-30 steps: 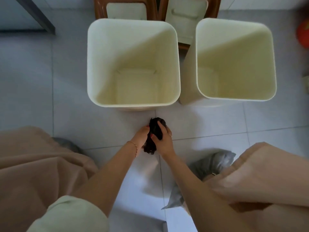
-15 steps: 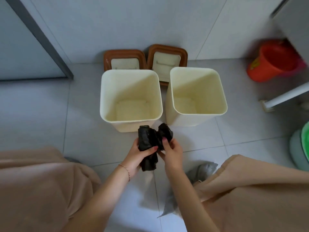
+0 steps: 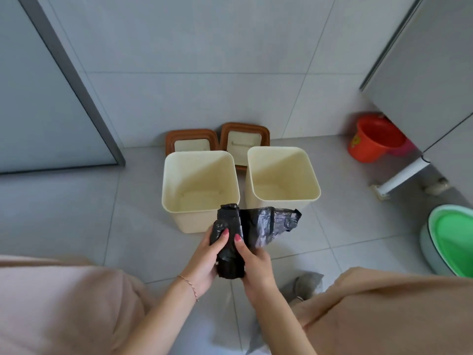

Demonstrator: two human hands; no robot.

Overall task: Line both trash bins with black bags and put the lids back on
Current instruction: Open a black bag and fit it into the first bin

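I see two cream bins standing side by side on the grey tiled floor (image 3: 76, 213), their walls near each other but, as far as I can tell, not touching. The left bin (image 3: 176, 216) is open on top and I can look to its bottom, where nothing lies; no bag is inside. The right bin (image 3: 256, 172) is also open and unlined, with only its pale inner walls and bottom showing. Behind them, two brown-framed lids lean upright against the wall: the left lid (image 3: 190, 139) just behind the left bin, the right lid (image 3: 244, 137) between and behind the two bins. In front of the bins, above the floor, I hold a roll of black bags (image 3: 230, 252). My left hand (image 3: 204, 262) grips the roll from the left side, with the thumb pressed on its front. My right hand (image 3: 256, 267) holds the roll from the right, thumb on the plastic, fingers curled behind it. One bag (image 3: 271, 224) is partly unrolled and spreads to the right, crumpled, in front of the lower edge of the right bin. To the far right a red bucket (image 3: 371, 142) stands near the wall, and a green basin (image 3: 453, 239) lies at the edge of the view; what they contain I cannot tell.
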